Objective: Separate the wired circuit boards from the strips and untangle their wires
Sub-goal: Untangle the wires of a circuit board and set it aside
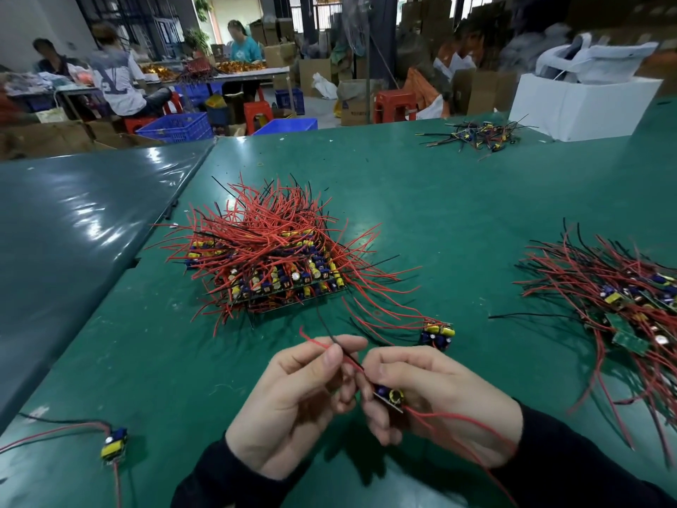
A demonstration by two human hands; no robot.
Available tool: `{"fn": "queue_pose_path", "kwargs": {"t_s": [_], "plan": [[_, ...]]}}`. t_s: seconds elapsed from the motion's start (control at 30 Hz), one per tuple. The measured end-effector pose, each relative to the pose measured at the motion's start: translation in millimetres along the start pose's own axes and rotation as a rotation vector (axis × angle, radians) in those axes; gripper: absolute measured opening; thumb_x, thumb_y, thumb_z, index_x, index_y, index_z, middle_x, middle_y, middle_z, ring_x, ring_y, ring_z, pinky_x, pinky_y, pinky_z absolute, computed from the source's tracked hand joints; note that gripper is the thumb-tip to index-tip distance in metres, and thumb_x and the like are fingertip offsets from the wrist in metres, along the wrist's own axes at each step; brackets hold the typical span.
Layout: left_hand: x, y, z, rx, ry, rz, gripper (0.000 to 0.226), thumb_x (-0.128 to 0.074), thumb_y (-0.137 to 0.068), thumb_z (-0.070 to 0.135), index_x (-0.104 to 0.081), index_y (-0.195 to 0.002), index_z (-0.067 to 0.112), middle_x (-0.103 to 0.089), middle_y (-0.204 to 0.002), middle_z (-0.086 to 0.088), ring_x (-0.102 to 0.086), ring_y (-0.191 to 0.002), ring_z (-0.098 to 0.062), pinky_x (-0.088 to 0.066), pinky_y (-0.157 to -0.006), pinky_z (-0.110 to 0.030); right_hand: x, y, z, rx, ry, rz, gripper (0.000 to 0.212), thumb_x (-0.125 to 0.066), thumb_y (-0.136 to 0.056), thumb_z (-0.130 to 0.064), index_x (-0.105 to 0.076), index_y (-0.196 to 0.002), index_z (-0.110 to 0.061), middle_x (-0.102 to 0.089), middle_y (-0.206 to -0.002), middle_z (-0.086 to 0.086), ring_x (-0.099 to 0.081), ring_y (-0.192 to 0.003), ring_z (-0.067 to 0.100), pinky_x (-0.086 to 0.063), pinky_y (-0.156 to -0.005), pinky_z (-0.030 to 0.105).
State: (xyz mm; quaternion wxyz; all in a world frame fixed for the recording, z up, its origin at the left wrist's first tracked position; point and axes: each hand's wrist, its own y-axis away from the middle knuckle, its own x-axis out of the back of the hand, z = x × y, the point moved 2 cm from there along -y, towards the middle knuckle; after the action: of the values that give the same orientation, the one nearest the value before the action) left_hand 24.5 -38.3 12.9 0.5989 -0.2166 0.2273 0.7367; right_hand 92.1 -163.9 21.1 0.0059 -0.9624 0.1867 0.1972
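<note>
On the green table (439,214), most work remains: the stacked board strips (278,273) sit untouched beyond our hands. Near them, our right hand (432,390) grips one separated circuit board (389,394) while our left hand (293,394) pinches its wires (339,348); few boards lie freed.

Both hands are held close together, palms turned inward, dark sleeves drawn down to the wrists. The left hand (293,394) is curled, with thumb and forefinger pinched together at the top. The right hand (439,394) is curled too, its fingers bent in toward the palm.
</note>
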Motion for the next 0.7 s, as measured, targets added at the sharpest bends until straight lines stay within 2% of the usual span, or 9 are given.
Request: {"fn": "queue_pose_path", "kwargs": {"t_s": [0.13, 0.2, 0.3, 0.4, 0.47, 0.53, 0.63, 0.7], "plan": [[-1.0, 1.6, 0.0, -0.012, -0.006, 0.000, 0.051, -0.096, -0.032, 0.033, -0.075, -0.070, 0.006, -0.057, -0.050, -0.005, -0.051, -0.040, -0.012, -0.042, -0.040, -0.019, -2.0, 2.9, -0.1, -0.108, -0.102, -0.082, 0.023, -0.050, -0.085, -0.020, -0.062, -0.066, -0.016, -0.054, -0.055, 0.002, -0.051, -0.048, 0.014, -0.042, -0.050, 0.018], [-0.7, 0.0, -0.3, -0.052, -0.064, 0.035, 0.043, -0.094, -0.040, 0.031, -0.075, -0.070, 0.006, -0.056, -0.050, -0.004, -0.050, -0.039, -0.011, -0.041, -0.040, -0.018, -1.4, 2.8, 1.1, -0.094, -0.065, -0.075, 0.023, -0.050, -0.085, -0.019, -0.062, -0.066, -0.017, -0.054, -0.054, 0.001, -0.051, -0.047, 0.013, -0.040, -0.050, 0.018], [-0.8, -3.6, 1.0, -0.123, -0.178, 0.107, 0.023, -0.074, -0.060, 0.020, -0.075, -0.070, 0.000, -0.056, -0.051, -0.007, -0.050, -0.042, -0.010, -0.041, -0.041, -0.017, 2.1, 1.3, 4.5, 0.062, 0.239, 0.058, 0.023, -0.051, -0.086, -0.018, -0.061, -0.066, -0.018, -0.056, -0.053, 0.000, -0.051, -0.047, 0.011, -0.037, -0.051, 0.021], [1.1, -4.2, 1.0, -0.195, -0.292, 0.127, 0.021, -0.064, -0.068, 0.014, -0.071, -0.069, -0.006, -0.061, -0.059, -0.010, -0.053, -0.046, -0.013, -0.043, -0.042, -0.019, 4.3, 4.8, 5.3, 0.296, 0.700, 0.224, 0.021, -0.057, -0.087, -0.018, -0.060, -0.067, -0.024, -0.055, -0.055, -0.004, -0.049, -0.051, 0.007, -0.039, -0.055, 0.021], [2.0, -3.8, -0.1, -0.273, -0.413, 0.144, 0.018, -0.062, -0.073, 0.012, -0.072, -0.069, -0.003, -0.063, -0.061, -0.009, -0.053, -0.047, -0.016, -0.044, -0.043, -0.021, 2.9, 7.5, 3.9, 0.443, 0.979, 0.274, 0.023, -0.059, -0.086, -0.014, -0.059, -0.068, -0.029, -0.053, -0.058, -0.015, -0.047, -0.052, 0.000, -0.037, -0.056, 0.015], [2.3, -3.4, -2.7, -0.360, -0.540, 0.178, 0.016, -0.060, -0.077, 0.010, -0.072, -0.071, 0.002, -0.063, -0.062, -0.007, -0.052, -0.045, -0.018, -0.044, -0.043, -0.022, 1.2, 7.1, 4.4, 0.493, 1.083, 0.285, 0.022, -0.061, -0.085, -0.011, -0.060, -0.069, -0.025, -0.051, -0.059, -0.021, -0.047, -0.054, 0.000, -0.036, -0.056, 0.013], [4.7, -4.4, -7.4, -0.464, -0.739, 0.266, 0.021, -0.060, -0.084, -0.002, -0.071, -0.069, 0.008, -0.065, -0.069, -0.005, -0.052, -0.042, -0.017, -0.043, -0.045, -0.023, 2.9, 4.9, 6.8, 0.472, 1.098, 0.323, 0.019, -0.059, -0.085, -0.016, -0.060, -0.068, -0.024, -0.051, -0.057, -0.014, -0.047, -0.053, 0.005, -0.039, -0.055, 0.020], [6.5, -6.1, -9.3, -0.438, -0.725, 0.289, 0.020, -0.062, -0.083, 0.000, -0.072, -0.068, 0.007, -0.067, -0.070, -0.007, -0.051, -0.043, -0.017, -0.042, -0.044, -0.023, 3.5, 4.7, 6.9, 0.443, 1.076, 0.330, 0.020, -0.059, -0.085, -0.017, -0.060, -0.067, -0.024, -0.053, -0.055, -0.008, -0.048, -0.052, 0.007, -0.041, -0.055, 0.023]]}}
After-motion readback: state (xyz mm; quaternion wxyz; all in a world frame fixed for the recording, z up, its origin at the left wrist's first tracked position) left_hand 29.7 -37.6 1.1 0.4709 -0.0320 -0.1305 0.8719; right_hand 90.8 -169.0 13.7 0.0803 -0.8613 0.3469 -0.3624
